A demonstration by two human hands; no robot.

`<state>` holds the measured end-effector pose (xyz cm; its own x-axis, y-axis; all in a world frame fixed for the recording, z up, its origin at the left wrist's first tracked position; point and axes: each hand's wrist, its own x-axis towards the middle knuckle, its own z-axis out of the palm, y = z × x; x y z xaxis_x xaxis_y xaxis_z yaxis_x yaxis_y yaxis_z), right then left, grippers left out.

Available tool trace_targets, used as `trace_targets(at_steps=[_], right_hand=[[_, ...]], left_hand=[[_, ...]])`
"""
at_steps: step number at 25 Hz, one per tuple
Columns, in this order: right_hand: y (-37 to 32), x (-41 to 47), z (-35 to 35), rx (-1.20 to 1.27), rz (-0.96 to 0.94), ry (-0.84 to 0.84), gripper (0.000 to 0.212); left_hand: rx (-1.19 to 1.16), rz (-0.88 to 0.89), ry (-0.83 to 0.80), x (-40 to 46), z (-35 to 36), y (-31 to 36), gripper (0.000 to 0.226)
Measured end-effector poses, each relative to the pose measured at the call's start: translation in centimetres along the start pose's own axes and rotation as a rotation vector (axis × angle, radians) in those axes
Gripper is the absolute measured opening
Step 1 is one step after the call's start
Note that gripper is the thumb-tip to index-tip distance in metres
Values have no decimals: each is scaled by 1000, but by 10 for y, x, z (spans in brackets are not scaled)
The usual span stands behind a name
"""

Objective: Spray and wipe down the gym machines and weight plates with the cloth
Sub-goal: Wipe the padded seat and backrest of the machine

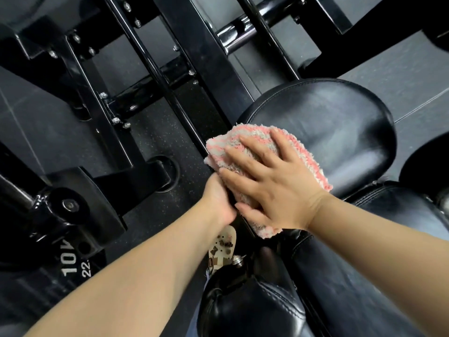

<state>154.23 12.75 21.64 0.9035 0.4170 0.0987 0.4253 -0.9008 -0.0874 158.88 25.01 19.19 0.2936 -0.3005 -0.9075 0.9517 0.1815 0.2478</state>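
Cloth: a fluffy pink-and-grey striped microfibre cloth [264,166], bunched into a loose pad. It lies on the left-hand edge of a rounded black vinyl seat pad [328,122], with its near corner hanging off the pad's rim.

Handling (judged): light, soft and limp. It will fold or roll under itself unless pressed flat from above. The deep pile should drag well on the vinyl, which looks smooth and glossy, so the cloth is more likely to bunch than to slip. Best held under a broad flat palm, with one edge pinned so that it does not creep off the rim.

Right hand [272,186]: fingers straight and spread, palm flat on top of the cloth, pressing it to the pad. No curl round the fabric.

Left hand [218,198]: set at the cloth's left edge beside the pad's rim. Its fingers are hidden under the cloth and the right hand, so I cannot tell whether it grips the fabric or the pad's edge.

Surroundings: a second black vinyl cushion [364,263] adjoins the seat pad on the near side. A black steel machine frame [194,57] with bolts runs to the left. A black weight plate marked "10" [60,263] sits at lower left. A decorated cream clog [224,249] stands on the dark speckled rubber floor [150,142]. No spray bottle in view.
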Motion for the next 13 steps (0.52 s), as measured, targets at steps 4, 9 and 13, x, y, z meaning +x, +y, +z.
trace_targets(at_steps=[4, 9, 13], right_hand=[[9, 9, -2, -45, 54, -27, 63], [1, 15, -3, -50, 196, 6, 61], [-5, 4, 0, -54, 238, 73, 54]], left_hand=[[225, 119, 42, 10, 7, 32, 40], [293, 121, -58, 13, 14, 46, 43], [157, -85, -118, 9, -4, 8, 55]])
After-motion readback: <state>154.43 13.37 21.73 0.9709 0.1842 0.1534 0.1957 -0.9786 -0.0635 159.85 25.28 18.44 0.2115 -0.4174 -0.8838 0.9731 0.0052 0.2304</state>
